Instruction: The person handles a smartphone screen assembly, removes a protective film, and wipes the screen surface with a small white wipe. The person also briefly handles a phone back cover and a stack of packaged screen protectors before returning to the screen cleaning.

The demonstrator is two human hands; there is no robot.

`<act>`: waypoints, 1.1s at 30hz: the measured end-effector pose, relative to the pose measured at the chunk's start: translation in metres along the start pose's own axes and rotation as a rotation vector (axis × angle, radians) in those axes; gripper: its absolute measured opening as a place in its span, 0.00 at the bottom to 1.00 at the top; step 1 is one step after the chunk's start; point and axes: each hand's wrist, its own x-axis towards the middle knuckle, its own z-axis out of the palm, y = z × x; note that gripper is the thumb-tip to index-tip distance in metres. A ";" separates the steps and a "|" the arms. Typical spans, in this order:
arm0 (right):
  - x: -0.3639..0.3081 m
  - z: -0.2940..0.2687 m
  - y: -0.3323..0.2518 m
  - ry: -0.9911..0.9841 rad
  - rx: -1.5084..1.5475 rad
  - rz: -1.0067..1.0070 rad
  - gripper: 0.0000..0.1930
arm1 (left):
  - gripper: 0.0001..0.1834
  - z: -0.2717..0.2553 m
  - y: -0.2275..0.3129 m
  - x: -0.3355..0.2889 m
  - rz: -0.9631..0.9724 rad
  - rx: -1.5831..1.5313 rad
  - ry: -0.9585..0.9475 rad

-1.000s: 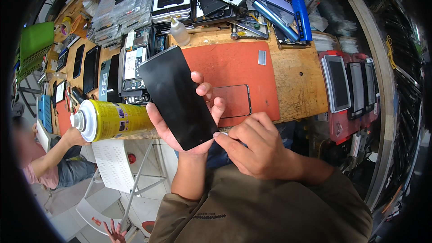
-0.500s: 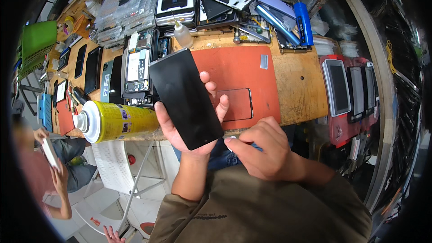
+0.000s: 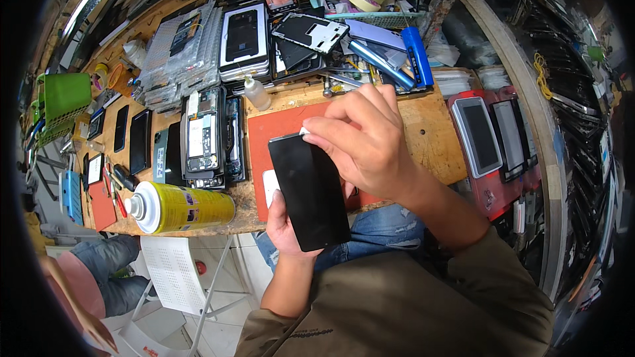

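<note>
My left hand [image 3: 286, 233] grips the lower part of a black smartphone [image 3: 309, 192] from beneath, its dark glossy face turned up. At the phone's top edge, my right hand [image 3: 374, 142] pinches a small white piece [image 3: 304, 131], perhaps cloth or tissue, between thumb and forefinger. The phone is over the front of an orange-red work mat [image 3: 261, 135] on the wooden bench. A white flat item [image 3: 270, 184] peeks out by the phone's left side; most of it is hidden. My right hand covers much of the mat.
A yellow spray can [image 3: 192, 210] lies on the bench's front edge at left. Beyond it are opened phones [image 3: 200, 142] and a small clear bottle [image 3: 256, 94]. Phone parts [image 3: 307, 32] pile up at the back, near a blue cylinder [image 3: 417, 56]. Another person [image 3: 78, 284] is at far left.
My right hand has moved up from the phone's bottom corner to its top edge, still pinching the white piece. The phone has shifted lower and stands straighter in my left hand.
</note>
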 end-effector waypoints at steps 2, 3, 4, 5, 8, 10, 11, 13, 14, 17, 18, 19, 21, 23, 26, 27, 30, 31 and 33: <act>-0.011 -0.004 -0.011 -0.027 -0.010 -0.091 0.10 | 0.36 0.001 0.005 0.001 -0.015 -0.084 -0.095; -0.022 -0.007 -0.023 -0.078 -0.007 -0.104 0.11 | 0.37 0.002 0.007 0.004 0.031 -0.016 -0.012; -0.034 -0.008 -0.037 -0.099 0.022 -0.132 0.11 | 0.37 0.003 0.008 0.008 0.064 0.042 0.001; -0.045 -0.008 -0.050 -0.074 0.059 -0.160 0.11 | 0.37 0.004 0.009 0.011 0.103 0.082 0.077; -0.057 -0.004 -0.062 -0.102 0.133 -0.198 0.11 | 0.38 0.006 0.011 0.016 0.085 0.121 -0.008; -0.045 0.005 -0.052 -0.106 0.054 -0.194 0.12 | 0.38 0.005 0.006 0.015 0.044 0.206 0.006; -0.034 0.011 -0.045 -0.111 0.016 -0.179 0.13 | 0.37 0.008 0.006 0.008 -0.040 0.187 0.101; -0.010 0.020 -0.032 -0.075 0.009 -0.142 0.12 | 0.35 0.004 -0.003 0.003 0.062 0.056 0.063; -0.001 0.022 -0.028 -0.065 0.001 -0.117 0.11 | 0.34 0.003 -0.001 0.001 0.062 0.154 0.065; 0.013 0.017 -0.018 -0.015 -0.062 -0.122 0.08 | 0.35 0.001 0.007 -0.002 0.063 0.116 0.038; 0.012 0.012 -0.017 -0.023 -0.090 -0.107 0.08 | 0.36 0.000 0.012 0.001 0.071 0.056 -0.068; 0.010 0.007 -0.016 -0.007 -0.088 -0.097 0.09 | 0.36 0.000 0.016 0.002 0.092 0.093 -0.030; 0.006 -0.003 -0.012 -0.033 -0.113 -0.032 0.08 | 0.37 0.002 0.021 0.004 0.103 0.098 -0.022; 0.005 -0.007 -0.008 -0.062 -0.049 -0.037 0.08 | 0.38 0.003 0.021 0.006 0.114 0.038 -0.004; 0.011 -0.001 0.004 -0.036 0.091 -0.092 0.08 | 0.37 0.004 0.016 0.010 0.086 0.034 0.016; 0.012 0.004 0.006 -0.102 0.132 -0.083 0.09 | 0.37 0.003 0.014 0.011 0.084 0.008 -0.015; 0.002 0.014 0.001 -0.138 0.194 -0.097 0.08 | 0.35 0.003 0.018 0.013 0.058 -0.130 -0.058; -0.006 0.015 -0.003 -0.227 0.194 -0.060 0.08 | 0.35 0.003 0.022 0.014 0.037 -0.175 -0.126; -0.035 0.007 -0.029 -0.285 0.254 -0.087 0.07 | 0.33 0.005 0.026 0.012 0.128 0.052 0.143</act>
